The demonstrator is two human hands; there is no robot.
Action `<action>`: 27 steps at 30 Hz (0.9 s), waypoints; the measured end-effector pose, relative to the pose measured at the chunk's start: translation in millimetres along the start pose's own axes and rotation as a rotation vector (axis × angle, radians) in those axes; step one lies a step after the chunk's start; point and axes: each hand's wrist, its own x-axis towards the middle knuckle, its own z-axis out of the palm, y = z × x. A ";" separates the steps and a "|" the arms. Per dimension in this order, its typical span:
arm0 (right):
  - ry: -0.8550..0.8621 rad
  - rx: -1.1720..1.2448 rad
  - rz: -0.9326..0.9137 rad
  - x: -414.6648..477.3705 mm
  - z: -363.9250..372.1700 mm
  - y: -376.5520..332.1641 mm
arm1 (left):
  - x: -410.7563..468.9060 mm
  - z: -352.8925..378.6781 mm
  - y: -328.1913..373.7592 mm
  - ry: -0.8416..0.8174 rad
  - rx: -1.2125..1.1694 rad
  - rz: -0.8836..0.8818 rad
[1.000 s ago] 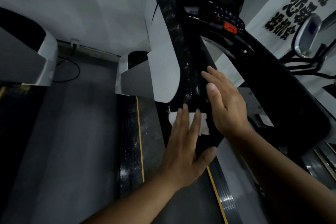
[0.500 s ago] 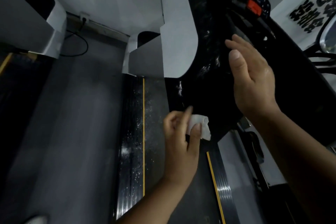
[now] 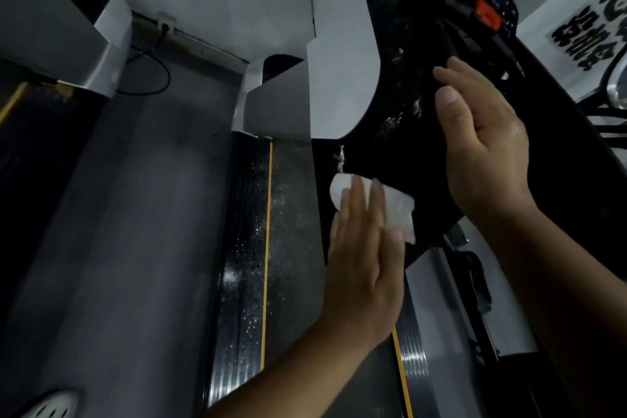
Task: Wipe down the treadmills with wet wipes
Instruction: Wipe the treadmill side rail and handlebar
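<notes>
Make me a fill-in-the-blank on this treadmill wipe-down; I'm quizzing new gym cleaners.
The left hand presses a white ____ against the black treadmill panel.
The right hand holds ____.
The thin stripe left of the left hand is ____.
Missing: wet wipe; nothing; yellow.

My left hand covers the middle of the wipe at the near end of the black arm; only the wipe's two ends show; the console keys are too small to read; the wall lettering is cut by the right edge; a pale round thing is cut by the bottom edge.
</notes>
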 end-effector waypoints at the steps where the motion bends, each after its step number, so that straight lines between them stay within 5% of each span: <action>1: -0.004 0.004 0.003 -0.1 0.1 0.1 | -9.3 -0.9 -7.0 -0.021 0.022 0.050; 8: 0.001 0.020 0.007 -0.8 0.2 -0.8 | 5.2 -8.2 -28.5 0.029 -0.193 -0.286; 13: -0.008 0.013 -0.002 -1.6 -0.2 0.4 | -14.9 -1.8 -16.4 -0.027 -0.082 -0.029; 18: -0.009 -0.004 -0.017 -0.3 -0.7 0.5 | 14.2 -2.6 -18.9 0.011 -0.194 -0.277; 24: -0.012 -0.008 -0.011 -0.1 -0.2 1.3 | 21.4 -6.0 9.3 -0.037 -0.031 0.114; 27: -0.006 -0.006 -0.005 0.5 -0.6 1.7 | 5.4 -6.5 -19.8 -0.008 -0.128 -0.016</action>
